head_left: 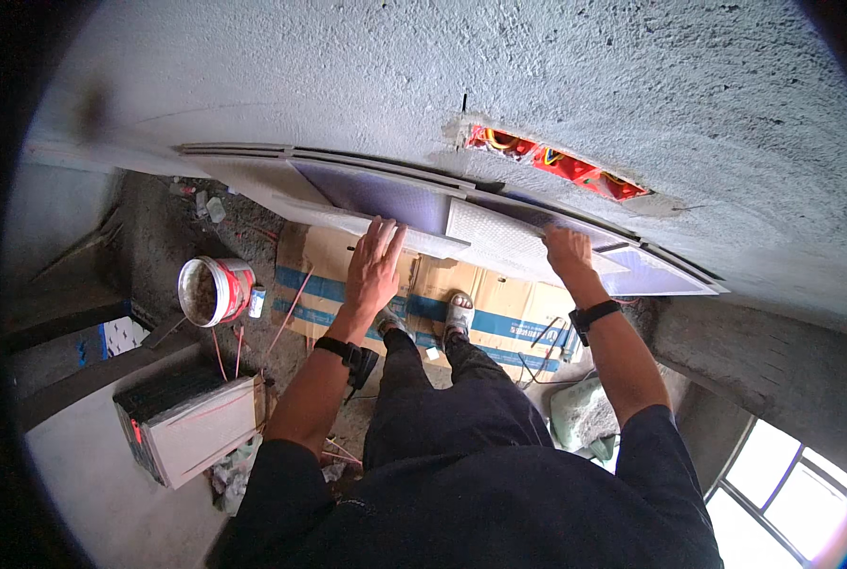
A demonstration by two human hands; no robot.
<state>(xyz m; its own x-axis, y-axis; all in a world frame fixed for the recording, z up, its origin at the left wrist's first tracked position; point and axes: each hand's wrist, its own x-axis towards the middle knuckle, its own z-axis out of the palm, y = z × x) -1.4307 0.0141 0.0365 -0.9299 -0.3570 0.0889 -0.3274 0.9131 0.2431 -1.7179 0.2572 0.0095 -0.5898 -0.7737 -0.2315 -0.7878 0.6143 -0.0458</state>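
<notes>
Against the rough grey wall, several large tiles (371, 194) lean in a row, some showing purplish faces. One pale tile (490, 230) with a textured surface stands in front of the others at the middle. My right hand (569, 254) has its fingers curled over this tile's upper edge; the fingertips are partly hidden. My left hand (376, 270) reaches to a light tile (438, 246) just left of it, its fingers stretched out and lying against the upper edge. Dark bands circle both wrists.
Above the tiles, red electrical boxes (561, 163) with loose wires sit in the wall. Flattened cardboard (485, 280) lies under my feet. A dirty bucket (217, 291) and stacked tiles (210, 427) stand at left. A pale sack (580, 414) lies at right, near a window (784, 488).
</notes>
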